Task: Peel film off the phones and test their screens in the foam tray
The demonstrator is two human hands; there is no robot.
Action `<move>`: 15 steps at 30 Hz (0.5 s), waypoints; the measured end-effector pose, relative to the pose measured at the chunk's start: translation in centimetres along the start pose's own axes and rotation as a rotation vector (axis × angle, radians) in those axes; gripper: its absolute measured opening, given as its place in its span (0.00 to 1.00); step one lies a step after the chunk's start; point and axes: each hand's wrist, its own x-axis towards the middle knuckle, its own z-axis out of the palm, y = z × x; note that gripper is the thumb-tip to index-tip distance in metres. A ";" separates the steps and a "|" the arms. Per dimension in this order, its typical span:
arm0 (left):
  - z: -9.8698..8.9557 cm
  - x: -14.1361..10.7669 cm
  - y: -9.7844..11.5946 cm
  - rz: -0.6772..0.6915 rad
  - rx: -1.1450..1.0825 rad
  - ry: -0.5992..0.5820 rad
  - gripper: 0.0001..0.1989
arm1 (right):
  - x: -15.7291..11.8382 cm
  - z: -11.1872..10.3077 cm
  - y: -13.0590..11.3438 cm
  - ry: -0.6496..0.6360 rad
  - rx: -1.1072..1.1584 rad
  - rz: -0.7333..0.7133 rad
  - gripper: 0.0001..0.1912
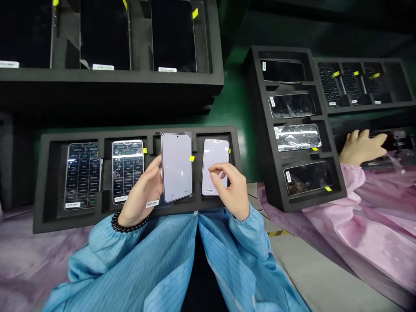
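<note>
My left hand (144, 190) is closed around the left edge of a phone (177, 169) with a plain white lit screen and a yellow tab on its right edge. This phone is raised and slightly tilted over a compartment of the black foam tray (149, 211). My right hand (233, 188) is bent over another white-screened phone (216, 151), which lies in the rightmost compartment. Its thumb and index tips come together in a pinch; whether anything small is between them I cannot make out. Left of my left hand, two phones (83, 173) (128, 167) showing dark grid menus lie in the tray.
A raised foam tray (130, 77) with dark-screened phones stands at the upper left. To the right, another foam tray (277, 201) holds several phones, and a further tray (364, 108) lies beyond it. A co-worker's hand (362, 147) and pink sleeve (351, 184) are at the right.
</note>
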 end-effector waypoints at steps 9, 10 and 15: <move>-0.3 -1.9 0.5 -0.032 -0.139 -0.175 0.35 | 3.5 2.6 -2.6 -0.098 -0.459 -0.314 0.17; -0.3 -1.8 0.3 -0.037 -0.153 -0.188 0.35 | 3.7 2.6 -2.7 -0.091 -0.477 -0.337 0.17; -0.4 -1.1 0.0 -0.088 -0.231 -0.186 0.35 | 3.5 2.6 -3.5 -0.076 -0.329 -0.419 0.16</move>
